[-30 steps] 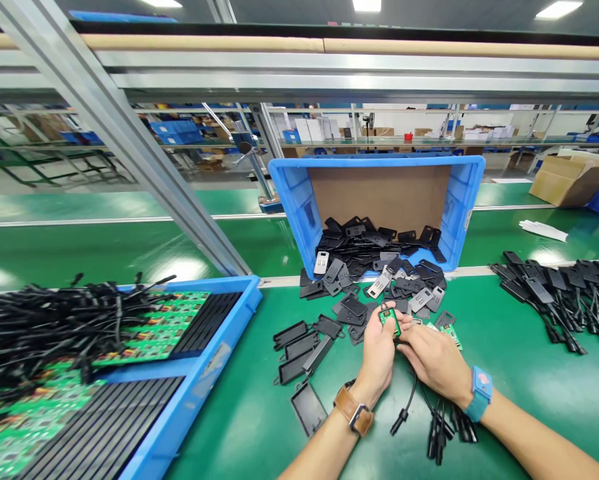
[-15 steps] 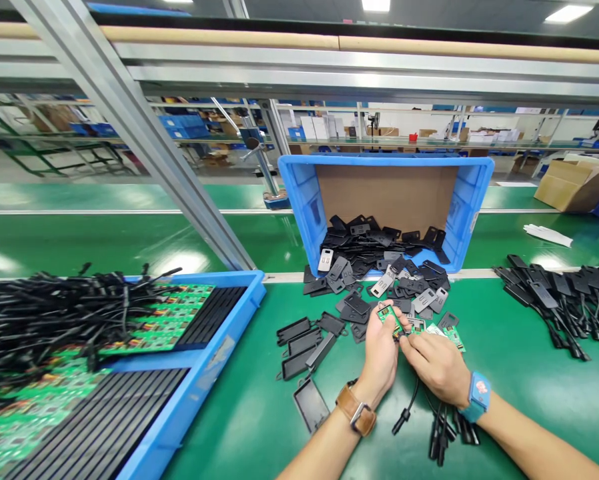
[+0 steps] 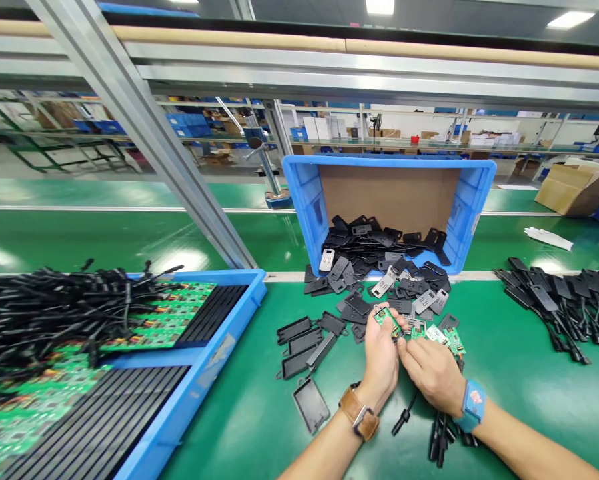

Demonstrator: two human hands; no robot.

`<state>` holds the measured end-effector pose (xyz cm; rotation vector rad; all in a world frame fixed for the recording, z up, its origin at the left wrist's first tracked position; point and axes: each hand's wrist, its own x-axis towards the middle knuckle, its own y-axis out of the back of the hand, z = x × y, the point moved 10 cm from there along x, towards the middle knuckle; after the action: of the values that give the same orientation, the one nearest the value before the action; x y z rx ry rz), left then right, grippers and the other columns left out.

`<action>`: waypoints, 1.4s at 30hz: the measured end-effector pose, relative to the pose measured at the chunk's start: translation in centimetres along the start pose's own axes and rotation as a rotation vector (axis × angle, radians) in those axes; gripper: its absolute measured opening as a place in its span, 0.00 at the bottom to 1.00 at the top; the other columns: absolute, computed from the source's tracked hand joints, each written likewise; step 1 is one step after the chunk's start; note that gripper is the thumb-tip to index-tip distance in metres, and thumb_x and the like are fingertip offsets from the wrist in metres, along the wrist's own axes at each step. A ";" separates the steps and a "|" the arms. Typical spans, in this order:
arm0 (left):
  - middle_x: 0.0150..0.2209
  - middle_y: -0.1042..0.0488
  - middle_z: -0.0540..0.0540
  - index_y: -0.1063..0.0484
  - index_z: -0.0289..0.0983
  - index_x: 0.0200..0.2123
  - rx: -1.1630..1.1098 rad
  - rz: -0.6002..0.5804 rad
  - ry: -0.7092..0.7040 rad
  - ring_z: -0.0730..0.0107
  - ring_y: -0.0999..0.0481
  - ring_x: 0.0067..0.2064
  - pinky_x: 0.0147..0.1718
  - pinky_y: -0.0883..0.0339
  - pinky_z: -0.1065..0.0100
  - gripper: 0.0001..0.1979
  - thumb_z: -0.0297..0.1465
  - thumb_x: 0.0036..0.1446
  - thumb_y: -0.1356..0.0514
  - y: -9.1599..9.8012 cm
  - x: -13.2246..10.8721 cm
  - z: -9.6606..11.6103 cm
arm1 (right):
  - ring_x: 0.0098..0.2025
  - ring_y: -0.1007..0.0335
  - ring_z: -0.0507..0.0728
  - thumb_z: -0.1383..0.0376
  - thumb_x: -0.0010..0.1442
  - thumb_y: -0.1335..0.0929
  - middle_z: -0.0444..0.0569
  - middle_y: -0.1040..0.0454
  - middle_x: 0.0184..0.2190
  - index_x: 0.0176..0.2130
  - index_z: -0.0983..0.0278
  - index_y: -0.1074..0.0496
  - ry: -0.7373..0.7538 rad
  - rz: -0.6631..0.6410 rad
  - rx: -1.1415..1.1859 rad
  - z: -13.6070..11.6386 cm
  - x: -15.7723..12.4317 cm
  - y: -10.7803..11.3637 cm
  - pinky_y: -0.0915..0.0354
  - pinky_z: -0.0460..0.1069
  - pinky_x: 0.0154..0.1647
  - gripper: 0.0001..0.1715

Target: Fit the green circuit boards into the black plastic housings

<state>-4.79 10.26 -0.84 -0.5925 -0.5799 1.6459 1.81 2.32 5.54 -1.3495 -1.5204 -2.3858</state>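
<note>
My left hand (image 3: 382, 360) is closed around a small green circuit board (image 3: 387, 324), which lies tilted in a black plastic case with its parts facing up. My right hand (image 3: 434, 373) pinches at the lower end of that board, where a black cable (image 3: 404, 417) leaves it and hangs down to a plug; the fingertips partly hide the spot. Just beyond the right hand lie several more circuit boards (image 3: 452, 340), their cables (image 3: 439, 443) running out under the wrist. Left of my hands are several empty black case halves (image 3: 310, 405).
A tipped blue bin (image 3: 304, 207) spills flat black covers (image 3: 359, 303) toward my hands. At left, a blue crate (image 3: 229, 347) holds cabled boards and black strips. Closed black units with cables (image 3: 544, 300) are piled at right. A metal post (image 3: 174, 167) slants at left.
The view has shifted slightly. Both hands stay at the same place with the board; my right hand has moved a little left and down, showing more of the boards behind it.
</note>
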 end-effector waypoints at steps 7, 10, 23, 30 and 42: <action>0.33 0.31 0.51 0.35 0.41 0.45 0.052 -0.011 -0.090 0.72 0.31 0.32 0.36 0.36 0.69 0.14 0.38 0.59 0.37 -0.2 -0.1 1.0 | 0.27 0.36 0.55 0.73 0.70 0.41 0.48 0.30 0.25 0.41 0.67 0.28 -0.015 0.006 -0.019 0.0 0.1 0.0 0.43 0.51 0.25 0.13; 0.34 0.30 0.50 0.35 0.41 0.45 0.062 -0.021 -0.100 0.71 0.29 0.34 0.39 0.34 0.68 0.14 0.38 0.59 0.37 -0.4 -0.1 1.6 | 0.27 0.34 0.55 0.72 0.70 0.40 0.48 0.29 0.25 0.42 0.66 0.27 -0.071 0.010 0.084 0.9 0.0 -0.1 0.41 0.50 0.26 0.13; 0.46 0.22 0.38 0.34 0.39 0.49 0.135 -0.135 -0.047 0.55 0.24 0.51 0.53 0.35 0.55 0.21 0.42 0.57 0.36 -1.9 -1.4 0.8 | 0.24 0.42 0.50 0.51 0.65 0.34 0.41 0.35 0.24 0.32 0.63 0.35 -0.863 -0.143 1.269 5.9 -2.7 -5.9 0.43 0.46 0.25 0.19; 0.48 0.22 0.38 0.35 0.39 0.49 0.154 -0.195 -0.035 0.56 0.23 0.50 0.52 0.35 0.55 0.16 0.40 0.61 0.39 -2.2 -1.4 0.3 | 0.26 0.46 0.51 0.54 0.68 0.36 0.41 0.39 0.25 0.33 0.62 0.37 -0.811 -0.101 1.193 5.8 -2.8 -5.5 0.45 0.46 0.26 0.16; 0.45 0.21 0.37 0.37 0.37 0.50 0.154 -0.157 0.049 0.56 0.22 0.48 0.48 0.33 0.56 0.18 0.39 0.61 0.40 -1.8 -1.1 -0.8 | 0.18 0.43 0.50 0.48 0.66 0.36 0.37 0.38 0.16 0.30 0.61 0.41 -0.982 -0.159 1.286 5.9 -4.1 -7.3 0.47 0.45 0.20 0.22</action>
<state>-2.79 9.45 -0.16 -0.4611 -0.4478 1.5085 5.11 8.85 -1.64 -1.8848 -2.5501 -0.1775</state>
